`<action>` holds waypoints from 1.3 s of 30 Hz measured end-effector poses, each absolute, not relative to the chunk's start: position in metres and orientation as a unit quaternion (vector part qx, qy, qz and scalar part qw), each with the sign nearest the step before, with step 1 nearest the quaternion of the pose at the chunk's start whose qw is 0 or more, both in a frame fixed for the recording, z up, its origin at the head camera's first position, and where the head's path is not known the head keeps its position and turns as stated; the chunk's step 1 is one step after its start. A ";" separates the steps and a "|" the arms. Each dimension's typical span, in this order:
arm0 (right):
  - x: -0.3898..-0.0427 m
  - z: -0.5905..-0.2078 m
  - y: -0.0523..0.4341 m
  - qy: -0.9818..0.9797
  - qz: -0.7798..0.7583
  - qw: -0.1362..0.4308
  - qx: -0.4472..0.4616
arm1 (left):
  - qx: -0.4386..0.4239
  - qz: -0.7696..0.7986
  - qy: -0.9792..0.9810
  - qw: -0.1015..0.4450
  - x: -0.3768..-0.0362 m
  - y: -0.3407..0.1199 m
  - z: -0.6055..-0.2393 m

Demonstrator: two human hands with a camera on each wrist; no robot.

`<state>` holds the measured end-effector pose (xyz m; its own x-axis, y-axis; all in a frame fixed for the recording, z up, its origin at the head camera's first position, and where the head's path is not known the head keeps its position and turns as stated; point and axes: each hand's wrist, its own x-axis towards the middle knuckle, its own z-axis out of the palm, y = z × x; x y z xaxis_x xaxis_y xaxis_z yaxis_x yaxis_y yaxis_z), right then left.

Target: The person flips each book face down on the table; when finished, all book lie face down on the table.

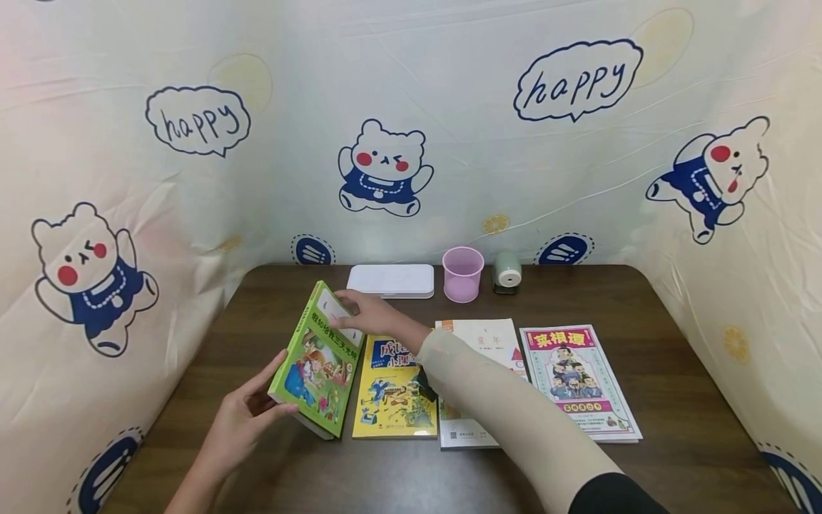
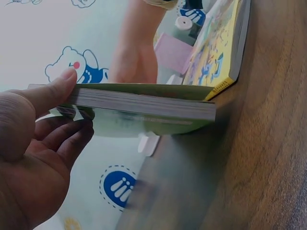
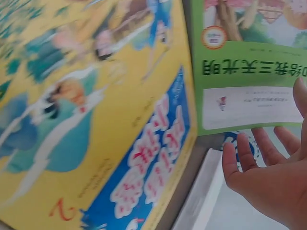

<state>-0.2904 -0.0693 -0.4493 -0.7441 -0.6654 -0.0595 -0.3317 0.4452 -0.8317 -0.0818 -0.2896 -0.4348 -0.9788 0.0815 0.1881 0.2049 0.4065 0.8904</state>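
— Both hands were on the green book, which stood tilted up off the table just left of the yellow book, its lower corner seemingly still down on the wood.

— How were they holding it?

— The left hand gripped the near left corner, thumb on the cover and fingers curled underneath. The right hand reached over the yellow book and took the far top edge, thumb above, fingers behind, loosely spread rather than clenched.

— What could have gone wrong?

— I judged the hold light. The green book could have slipped from the right fingertips and dropped onto the yellow book, knocking it out of line. The right sleeve lay across the white book beside the yellow one, so a careless pull back might have dragged that too.

— Anything else near?

— Right of the white book lay a pink-bordered magazine; behind the yellow book sat a white box, a pink cup and a small green sharpener.
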 end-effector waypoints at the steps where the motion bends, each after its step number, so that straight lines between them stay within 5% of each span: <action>1: -0.290 -0.446 -0.070 0.824 -0.440 0.191 -0.301 | -0.086 -0.538 -0.836 0.057 -0.082 -0.289 -0.434; 23: -0.283 -0.417 -0.085 0.810 -0.521 0.140 -0.232 | -0.145 -0.517 -0.841 0.070 -0.080 -0.285 -0.429; 39: -0.280 -0.423 -0.090 0.681 -0.652 0.259 -0.210 | -0.178 -0.393 -0.895 0.114 -0.075 -0.289 -0.413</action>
